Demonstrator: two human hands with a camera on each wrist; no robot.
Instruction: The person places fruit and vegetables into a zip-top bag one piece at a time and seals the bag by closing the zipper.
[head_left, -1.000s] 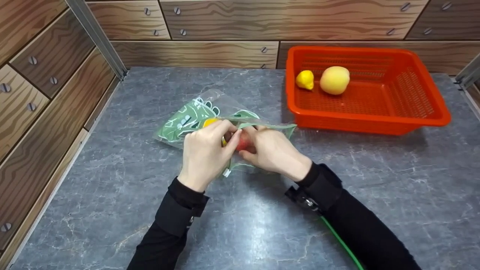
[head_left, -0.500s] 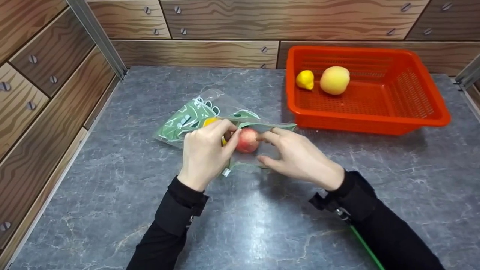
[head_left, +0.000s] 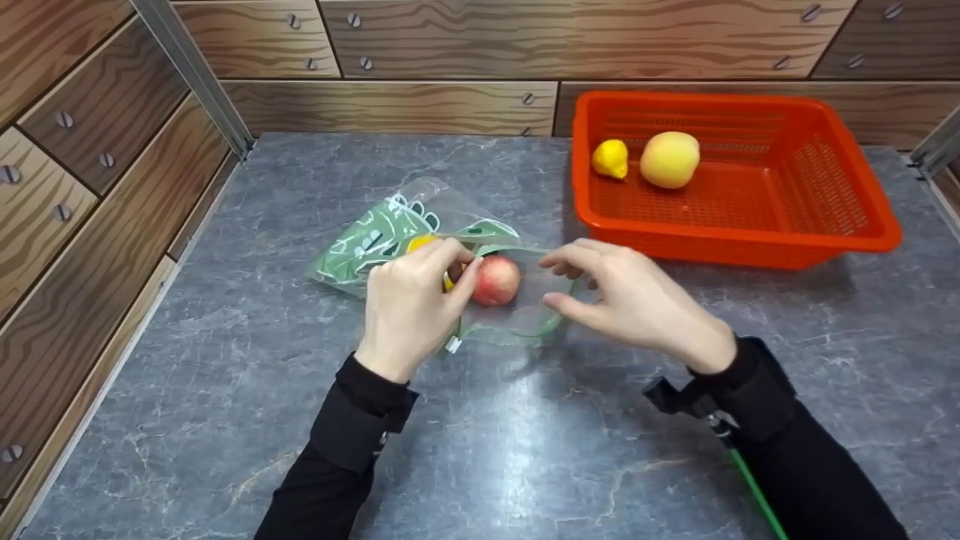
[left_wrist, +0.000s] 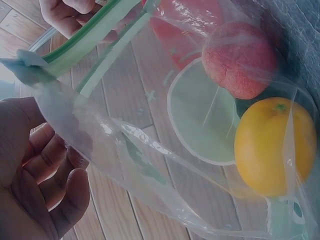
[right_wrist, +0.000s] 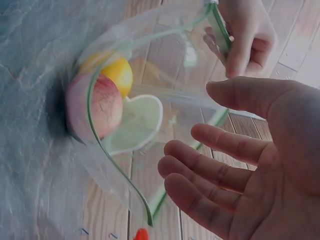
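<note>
A clear zip bag (head_left: pixel 442 199) with green print and a green-edged mouth lies on the table. Inside it sit a red peach (head_left: pixel 496 280) near the mouth and an orange (left_wrist: pixel 275 145) beside it; in the head view my left hand mostly covers the orange. My left hand (head_left: pixel 416 307) pinches the bag's mouth edge between thumb and fingers, the white slider (head_left: pixel 453 345) hanging just below. At the mouth's right side, my right hand (head_left: pixel 637 300) has its fingers spread and relaxed, holding nothing; the right wrist view shows its palm (right_wrist: pixel 295 165) bare.
A red plastic basket (head_left: pixel 735 240) stands at the back right. In it lie a yellow lemon (head_left: pixel 610 159) and a larger pale-yellow peach-like fruit (head_left: pixel 670 160). Wood-patterned panels (head_left: pixel 450 45) border the grey table (head_left: pixel 300 420) behind and at the left.
My right hand has let go of the red peach and drawn out of the bag to the right. The peach stays inside. My left hand has kept its place on the bag's edge.
</note>
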